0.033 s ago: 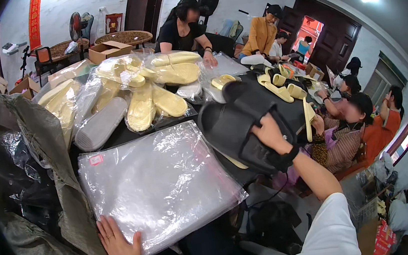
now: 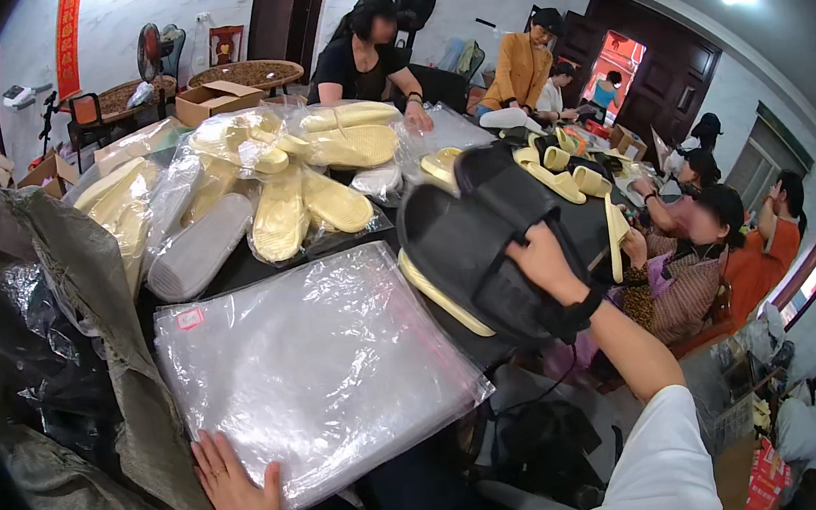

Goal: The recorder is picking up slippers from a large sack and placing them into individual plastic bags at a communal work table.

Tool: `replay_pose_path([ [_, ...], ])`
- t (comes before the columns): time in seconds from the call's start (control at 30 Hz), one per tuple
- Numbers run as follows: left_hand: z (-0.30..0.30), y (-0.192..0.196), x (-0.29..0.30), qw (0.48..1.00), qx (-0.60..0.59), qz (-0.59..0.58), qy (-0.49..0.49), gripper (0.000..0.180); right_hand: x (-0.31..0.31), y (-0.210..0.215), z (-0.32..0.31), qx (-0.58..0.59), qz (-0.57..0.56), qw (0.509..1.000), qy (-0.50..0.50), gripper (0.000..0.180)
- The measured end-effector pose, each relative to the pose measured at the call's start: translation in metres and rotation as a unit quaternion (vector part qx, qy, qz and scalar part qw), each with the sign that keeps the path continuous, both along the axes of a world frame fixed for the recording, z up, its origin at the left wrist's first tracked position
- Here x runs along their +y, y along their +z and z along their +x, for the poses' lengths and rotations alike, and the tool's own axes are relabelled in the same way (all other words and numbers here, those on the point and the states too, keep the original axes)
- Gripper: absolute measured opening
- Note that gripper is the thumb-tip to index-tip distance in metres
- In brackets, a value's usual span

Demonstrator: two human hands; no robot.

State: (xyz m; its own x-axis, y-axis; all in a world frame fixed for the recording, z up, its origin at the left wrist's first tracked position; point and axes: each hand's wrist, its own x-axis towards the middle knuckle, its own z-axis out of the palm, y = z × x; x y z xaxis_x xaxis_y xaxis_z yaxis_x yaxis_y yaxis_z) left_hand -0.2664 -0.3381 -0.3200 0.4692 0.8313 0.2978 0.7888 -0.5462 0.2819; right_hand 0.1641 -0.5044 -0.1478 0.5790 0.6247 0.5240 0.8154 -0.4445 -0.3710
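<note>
Right hand (image 2: 542, 265) grips a stack of black slippers (image 2: 488, 246) (cream soles showing beneath), raised above the table's right edge. Left hand (image 2: 239, 491) lies flat, fingers spread, on the near edge of a pile of clear plastic bags (image 2: 315, 366). Bagged cream slippers (image 2: 309, 181) lie beyond.

Bagged yellow slippers (image 2: 304, 181) crowd the far table; a grey sack (image 2: 98, 320) walls the left; only the flat plastic bags (image 2: 315, 366) leave open passage above.
</note>
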Motion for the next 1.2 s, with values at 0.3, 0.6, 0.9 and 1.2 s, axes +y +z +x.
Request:
replay_pose_path([
  [0.3,-0.003,0.001,0.002,1.0,0.002,0.013,-0.005,0.063,0.086,0.024,-0.155,0.112,-0.004,0.929,0.352,0.029],
  [0.6,-0.04,-0.079,-0.008,0.993,-0.076,-0.018,-0.093,0.063,0.137,-0.12,-0.248,0.093,-0.206,0.844,0.486,0.026],
  [0.9,-0.002,-0.002,0.003,0.999,-0.031,0.003,0.009,0.061,0.131,-0.112,-0.149,0.078,-0.255,0.931,0.248,0.028],
  [1.2,0.007,0.004,0.002,0.997,-0.077,0.003,-0.017,0.059,0.099,-0.101,-0.05,0.219,-0.102,0.962,0.128,0.034],
])
